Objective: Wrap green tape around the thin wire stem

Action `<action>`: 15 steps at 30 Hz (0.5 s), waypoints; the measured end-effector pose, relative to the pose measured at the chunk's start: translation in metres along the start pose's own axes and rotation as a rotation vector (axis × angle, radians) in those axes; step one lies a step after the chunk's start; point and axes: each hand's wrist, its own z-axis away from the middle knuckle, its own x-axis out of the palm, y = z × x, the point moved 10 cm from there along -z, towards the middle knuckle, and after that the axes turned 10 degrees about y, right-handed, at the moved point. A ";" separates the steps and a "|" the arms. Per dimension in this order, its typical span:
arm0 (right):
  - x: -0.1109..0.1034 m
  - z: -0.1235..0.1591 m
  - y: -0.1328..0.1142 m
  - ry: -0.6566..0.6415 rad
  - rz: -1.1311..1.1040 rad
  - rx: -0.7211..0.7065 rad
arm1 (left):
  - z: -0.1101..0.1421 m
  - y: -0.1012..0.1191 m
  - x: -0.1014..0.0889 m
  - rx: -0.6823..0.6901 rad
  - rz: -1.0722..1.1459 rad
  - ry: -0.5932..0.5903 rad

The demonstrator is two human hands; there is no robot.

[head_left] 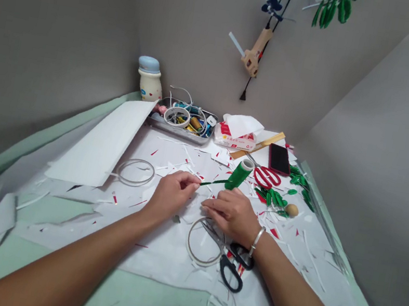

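Note:
My left hand [178, 189] is closed in a pinch on one end of a thin dark green strip [215, 182]. The strip stretches right, to the green spool [239, 176], which leans just behind my other hand. Curled with the index finger pointing left, my right hand [231, 211] sits close against the spool's lower end. What its fingers hold, if anything, is hidden. Under the right wrist lie black-handled scissors [226, 256], their blades across a ring of pale tape or wire [188, 242]. Green leaf-shaped pieces [273, 198] and a round tan ball [291, 210] are to the right.
White paper with scraps covers the table. A metal tray [191, 137] of supplies, a tissue pack [234, 137], red-handled scissors [266, 177] and a phone [279, 159] stand behind. A large white sheet [104, 140] and a clear coil [135, 172] are left. A glue gun [255, 54] hangs above.

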 end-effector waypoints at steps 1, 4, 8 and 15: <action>-0.003 -0.001 -0.001 0.017 0.001 -0.009 | 0.001 0.004 -0.001 0.061 -0.073 0.015; -0.016 -0.002 0.006 0.093 -0.025 0.026 | 0.008 0.018 0.006 0.243 -0.231 -0.034; -0.026 -0.001 0.027 0.174 -0.116 0.181 | 0.023 0.032 0.025 0.364 -0.193 -0.240; -0.017 0.005 0.047 0.162 -0.175 0.305 | 0.015 0.016 0.029 0.002 0.224 -0.320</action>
